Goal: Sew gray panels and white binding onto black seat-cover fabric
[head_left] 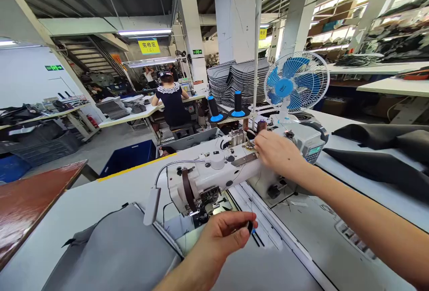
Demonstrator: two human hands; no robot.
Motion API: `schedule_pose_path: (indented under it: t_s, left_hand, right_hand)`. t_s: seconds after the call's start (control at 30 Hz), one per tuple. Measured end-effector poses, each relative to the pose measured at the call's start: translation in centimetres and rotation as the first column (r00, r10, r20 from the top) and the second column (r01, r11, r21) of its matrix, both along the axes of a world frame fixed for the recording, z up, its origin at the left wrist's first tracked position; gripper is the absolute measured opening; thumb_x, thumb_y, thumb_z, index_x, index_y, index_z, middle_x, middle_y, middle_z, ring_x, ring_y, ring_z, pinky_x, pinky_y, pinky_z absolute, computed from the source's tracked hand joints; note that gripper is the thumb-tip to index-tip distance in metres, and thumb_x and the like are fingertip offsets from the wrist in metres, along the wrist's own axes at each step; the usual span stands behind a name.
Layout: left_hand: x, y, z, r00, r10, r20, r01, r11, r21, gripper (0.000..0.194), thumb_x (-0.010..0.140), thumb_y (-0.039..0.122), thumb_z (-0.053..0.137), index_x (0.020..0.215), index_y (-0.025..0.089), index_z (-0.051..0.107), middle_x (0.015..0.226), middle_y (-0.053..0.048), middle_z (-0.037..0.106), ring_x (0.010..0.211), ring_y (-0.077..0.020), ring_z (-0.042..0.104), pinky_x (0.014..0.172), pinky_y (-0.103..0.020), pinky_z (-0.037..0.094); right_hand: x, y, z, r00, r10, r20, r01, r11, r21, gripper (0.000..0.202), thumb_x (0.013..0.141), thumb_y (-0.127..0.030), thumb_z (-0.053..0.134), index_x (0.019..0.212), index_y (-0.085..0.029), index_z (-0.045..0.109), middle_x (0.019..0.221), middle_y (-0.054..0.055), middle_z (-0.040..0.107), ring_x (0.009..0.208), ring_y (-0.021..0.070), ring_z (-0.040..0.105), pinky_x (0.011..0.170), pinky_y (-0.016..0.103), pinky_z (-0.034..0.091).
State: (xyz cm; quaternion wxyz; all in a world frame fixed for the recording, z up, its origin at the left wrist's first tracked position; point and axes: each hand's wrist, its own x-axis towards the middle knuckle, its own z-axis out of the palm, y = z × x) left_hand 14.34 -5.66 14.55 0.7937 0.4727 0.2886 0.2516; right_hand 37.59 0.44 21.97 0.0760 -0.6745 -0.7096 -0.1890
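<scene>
My left hand [226, 237] is in front of the sewing machine [201, 175], low in the view. Its thumb and fingers pinch a small dark round object, possibly a bobbin [250, 227]. My right hand [276, 150] reaches over the top of the machine arm, with its closed fingertips by the metal parts there. What those fingertips hold, if anything, is too small to make out. Two black thread cones [237, 102] on blue bases stand behind the machine. Grey fabric [114, 248] lies on the table left of the needle area.
A blue-bladed fan [296, 83] stands behind my right hand. Black material [385, 161] lies on the table at right. A small lamp [153, 205] hangs at the machine's left end. Beyond are a blue bin [129, 157], stacked grey pieces [248, 78] and a seated person [171, 103].
</scene>
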Motion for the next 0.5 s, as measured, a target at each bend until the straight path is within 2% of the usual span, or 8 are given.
schedule_pose_path:
  t_s: [0.1, 0.23, 0.3, 0.4, 0.5]
  left_hand:
    - [0.0, -0.3, -0.2, 0.992, -0.129, 0.011, 0.128, 0.992, 0.019, 0.047, 0.069, 0.045, 0.079, 0.106, 0.016, 0.071, 0.102, -0.010, 0.066, 0.070, -0.0070, 0.047, 0.067, -0.019, 0.036]
    - [0.5, -1.2, -0.5, 0.954, -0.294, -0.059, 0.299, 0.947, 0.115, 0.052, 0.070, 0.052, 0.076, 0.106, 0.015, 0.071, 0.102, -0.011, 0.064, 0.072, -0.0079, 0.047, 0.062, -0.018, 0.035]
    - [0.5, -1.7, -1.0, 0.936, -0.338, -0.099, 0.350, 0.923, 0.161, 0.055, 0.072, 0.056, 0.072, 0.109, 0.015, 0.070, 0.103, -0.012, 0.063, 0.070, -0.0076, 0.047, 0.058, -0.017, 0.032]
    - [0.1, -2.4, -2.1, 0.925, -0.343, -0.166, 0.377, 0.886, 0.270, 0.056, 0.075, 0.058, 0.067, 0.112, 0.016, 0.069, 0.105, -0.013, 0.061, 0.073, -0.0100, 0.051, 0.055, -0.016, 0.034]
    - [-0.6, -2.6, -3.2, 0.936, -0.275, -0.218, 0.346, 0.827, 0.443, 0.049, 0.081, 0.054, 0.062, 0.112, 0.017, 0.069, 0.107, -0.015, 0.061, 0.093, -0.0186, 0.057, 0.066, -0.019, 0.043]
  right_hand:
    - [2.1, -0.6, 0.1, 0.991, -0.020, -0.130, 0.007, 0.995, -0.103, 0.021, 0.091, -0.022, 0.039, 0.095, -0.018, 0.059, 0.077, 0.005, 0.064, 0.068, 0.0189, 0.056, 0.057, 0.027, 0.030]
    - [4.7, 2.0, 1.4, 0.975, -0.003, -0.223, -0.021, 0.994, -0.105, 0.019, 0.081, -0.019, 0.047, 0.082, -0.017, 0.065, 0.077, 0.006, 0.066, 0.070, 0.0190, 0.057, 0.057, 0.026, 0.032]
    - [5.1, 3.6, 1.9, 0.968, 0.025, -0.249, -0.059, 0.990, -0.131, 0.023, 0.079, -0.020, 0.048, 0.090, -0.017, 0.068, 0.080, 0.005, 0.068, 0.072, 0.0186, 0.059, 0.059, 0.025, 0.036]
    - [5.2, 5.3, 2.3, 0.952, 0.134, -0.274, -0.190, 0.964, -0.186, 0.042, 0.078, -0.019, 0.047, 0.117, -0.020, 0.064, 0.092, 0.003, 0.071, 0.080, 0.0187, 0.062, 0.066, 0.025, 0.042]
    - [5.6, 5.6, 2.6, 0.929, 0.266, -0.258, -0.332, 0.906, -0.263, 0.052, 0.076, -0.015, 0.044, 0.125, -0.022, 0.061, 0.113, 0.004, 0.068, 0.093, 0.0207, 0.063, 0.076, 0.027, 0.045]
